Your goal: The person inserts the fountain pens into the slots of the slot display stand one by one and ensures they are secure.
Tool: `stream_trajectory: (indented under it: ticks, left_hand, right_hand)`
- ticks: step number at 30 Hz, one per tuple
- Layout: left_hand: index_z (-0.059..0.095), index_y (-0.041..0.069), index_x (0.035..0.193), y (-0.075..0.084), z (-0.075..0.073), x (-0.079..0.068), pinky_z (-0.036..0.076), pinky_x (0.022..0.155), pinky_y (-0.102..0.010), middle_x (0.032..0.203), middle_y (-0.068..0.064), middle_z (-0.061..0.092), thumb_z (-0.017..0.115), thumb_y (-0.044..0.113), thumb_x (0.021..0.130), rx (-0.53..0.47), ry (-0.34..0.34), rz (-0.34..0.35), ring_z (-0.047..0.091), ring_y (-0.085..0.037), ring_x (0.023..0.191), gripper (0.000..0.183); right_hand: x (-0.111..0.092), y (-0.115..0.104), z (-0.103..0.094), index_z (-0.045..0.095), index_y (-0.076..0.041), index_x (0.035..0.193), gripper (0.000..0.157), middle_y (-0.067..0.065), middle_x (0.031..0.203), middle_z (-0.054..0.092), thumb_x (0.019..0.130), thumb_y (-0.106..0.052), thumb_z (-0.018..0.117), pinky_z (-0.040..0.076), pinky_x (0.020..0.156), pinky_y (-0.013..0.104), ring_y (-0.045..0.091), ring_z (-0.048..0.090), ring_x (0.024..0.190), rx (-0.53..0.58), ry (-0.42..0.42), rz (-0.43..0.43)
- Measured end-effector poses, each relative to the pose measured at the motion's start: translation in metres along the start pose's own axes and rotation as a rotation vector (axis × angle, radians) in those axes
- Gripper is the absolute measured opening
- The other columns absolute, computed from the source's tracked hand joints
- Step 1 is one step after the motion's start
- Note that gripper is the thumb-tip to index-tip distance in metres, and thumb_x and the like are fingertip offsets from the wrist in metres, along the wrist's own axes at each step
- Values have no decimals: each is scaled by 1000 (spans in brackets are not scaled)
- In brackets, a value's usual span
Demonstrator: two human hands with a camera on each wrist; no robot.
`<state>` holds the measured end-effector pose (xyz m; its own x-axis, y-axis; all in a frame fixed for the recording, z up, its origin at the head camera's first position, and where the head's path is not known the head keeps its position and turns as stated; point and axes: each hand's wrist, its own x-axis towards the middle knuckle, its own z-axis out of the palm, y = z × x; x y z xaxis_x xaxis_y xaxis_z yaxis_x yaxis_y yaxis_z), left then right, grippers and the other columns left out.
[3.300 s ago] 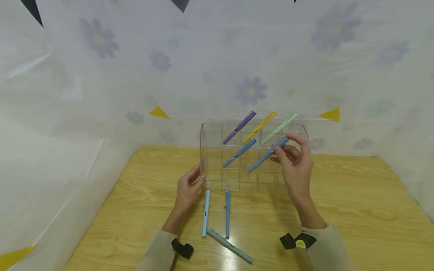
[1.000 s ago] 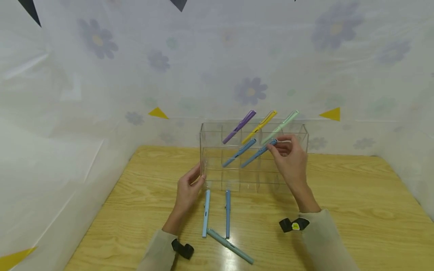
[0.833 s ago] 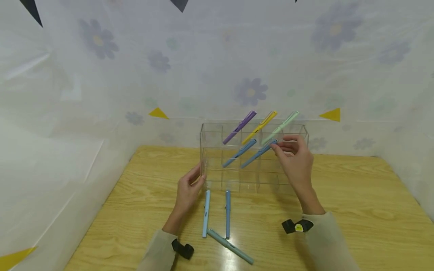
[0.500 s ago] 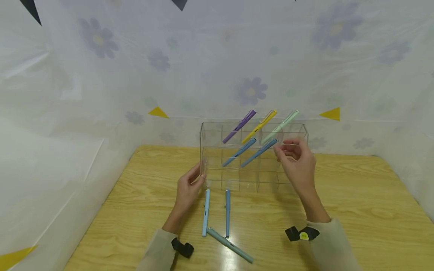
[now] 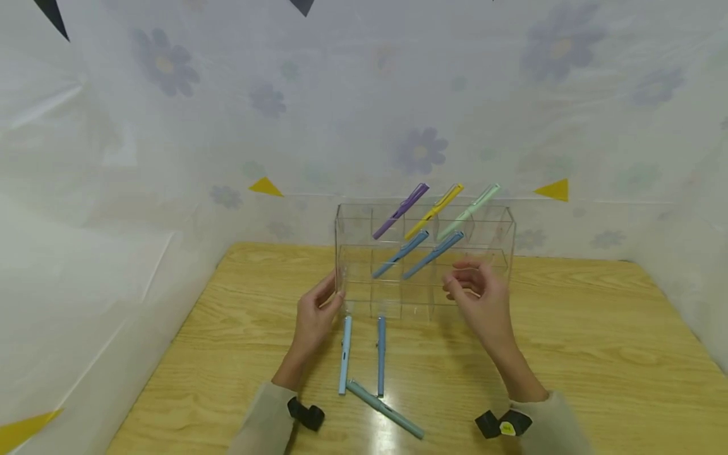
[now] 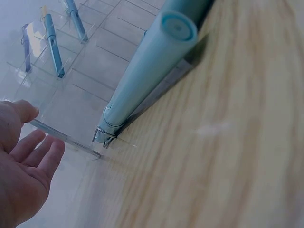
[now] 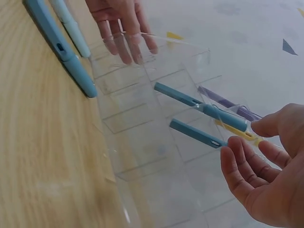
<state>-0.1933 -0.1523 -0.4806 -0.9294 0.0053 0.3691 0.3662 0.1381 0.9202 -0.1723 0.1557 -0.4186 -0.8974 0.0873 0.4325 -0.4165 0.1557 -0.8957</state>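
Note:
A clear tiered pen organizer (image 5: 358, 272) stands on the table; my left hand (image 5: 314, 313) grips its left side panel between thumb and fingers. Purple (image 5: 400, 212), yellow (image 5: 435, 212) and mint-green (image 5: 469, 212) pens slant in its top row. Two blue pens lean in the row below, a left one (image 5: 400, 254) and a right one (image 5: 433, 255). My right hand (image 5: 483, 297), fingers loosely curled around nothing, hovers before the organizer's right part, below and right of the second blue pen. In the right wrist view, its fingertips (image 7: 232, 142) overlap that area near the pens.
On the wooden table (image 5: 256, 404), a light blue pen (image 5: 345, 357) and a blue pen (image 5: 381, 357) lie in front of the organizer. A grey-green pen (image 5: 385, 409) lies diagonally nearer. A flower-patterned sheet (image 5: 352, 126) hangs behind the table.
My right hand has set the second blue pen into the organizer's second row, let go of it and moved down. My left hand has stayed on the side panel.

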Motion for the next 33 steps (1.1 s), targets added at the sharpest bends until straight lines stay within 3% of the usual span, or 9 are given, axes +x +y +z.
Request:
stream_trajectory:
  ticks: [9, 15, 25, 33]
  left_hand:
    - [57, 9, 147, 2, 0, 0, 56, 95, -34, 144, -14, 58, 66, 5, 101, 12, 3, 0, 58, -33, 129, 47]
    - [57, 9, 147, 2, 1, 0, 56, 95, -34, 143, -14, 59, 66, 5, 101, 21, 7, -2, 58, -32, 129, 47]
    - [57, 8, 146, 1, 0, -1, 56, 94, -34, 144, -14, 58, 66, 7, 101, 17, 7, -3, 58, -33, 129, 46]
    - [58, 7, 145, -1, 0, 1, 56, 95, -34, 144, -14, 58, 67, 3, 99, -9, 11, -9, 58, -33, 129, 47]
  right_hand:
    - [-14, 4, 18, 62, 4, 116, 23, 22, 97, 73, 96, -2, 72, 65, 67, 34, 19, 72, 79, 11, -48, 22]
    - [-26, 11, 34, 64, -1, 114, 21, 14, 96, 74, 96, -4, 73, 64, 64, 34, 29, 72, 81, -29, -98, 16]
    - [-47, 24, 63, 70, -2, 108, 17, 1, 90, 73, 93, -8, 76, 62, 62, 26, 14, 70, 79, -158, -182, 40]
    - [-57, 32, 76, 68, 0, 107, 22, 0, 88, 70, 89, -2, 79, 60, 65, 24, 13, 68, 78, -184, -262, 95]
